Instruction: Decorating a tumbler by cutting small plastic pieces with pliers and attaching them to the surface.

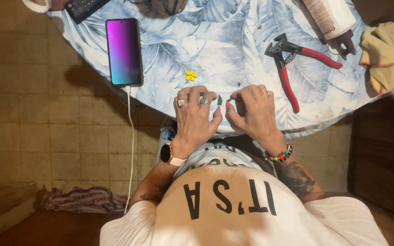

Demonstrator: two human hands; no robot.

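Note:
Both my hands rest at the near edge of a round table covered with a blue leaf-print cloth. My left hand, with rings and a wristwatch, and my right hand, with a beaded bracelet, meet over a small green piece. Fingertips of both hands pinch or touch it. A tiny yellow flower shape lies on the cloth just beyond my left hand.
A phone with a lit purple screen lies left, its white cable hanging off the edge. Red-handled pliers lie right. A white spray can and yellow cloth sit far right. A remote lies far left.

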